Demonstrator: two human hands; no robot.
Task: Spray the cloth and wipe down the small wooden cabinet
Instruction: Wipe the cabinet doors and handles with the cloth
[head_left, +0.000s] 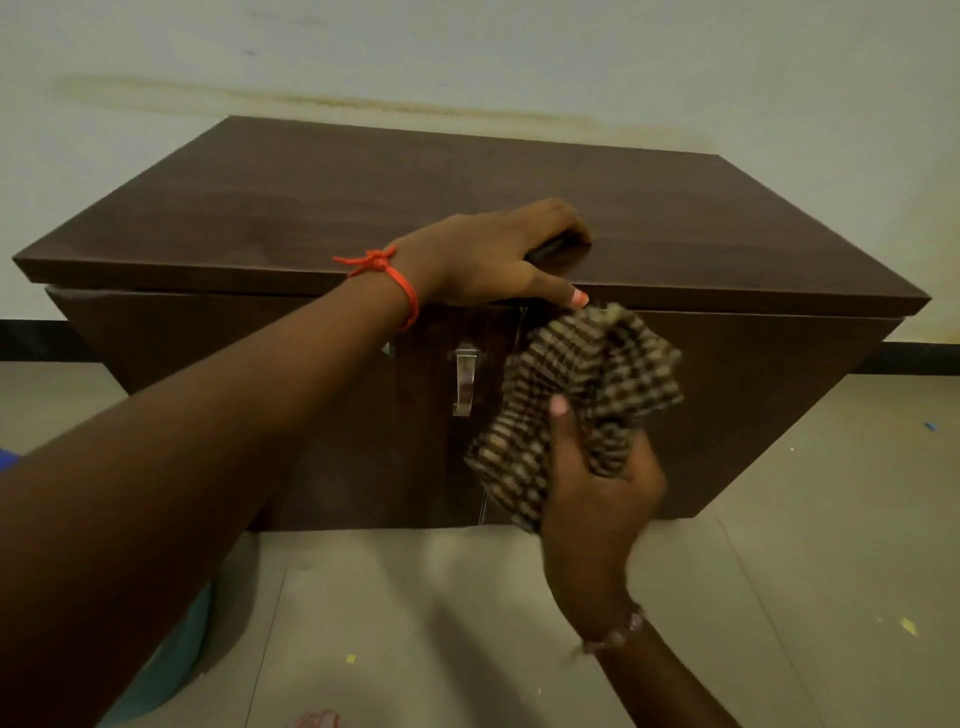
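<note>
- My left hand (488, 254) lies flat on the cabinet (260, 208) top, gripping nothing.
- My right hand (597, 483) clutches the cloth (587, 374) against the door below.

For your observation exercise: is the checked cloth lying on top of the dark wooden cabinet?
No, the right hand holds the checked cloth against the dark wooden cabinet's front.

The small cabinet (311, 208) is dark brown wood, standing on the floor against the wall, doors shut. A crumpled brown checked cloth (582, 395) is bunched against its front, below the top edge.
</note>
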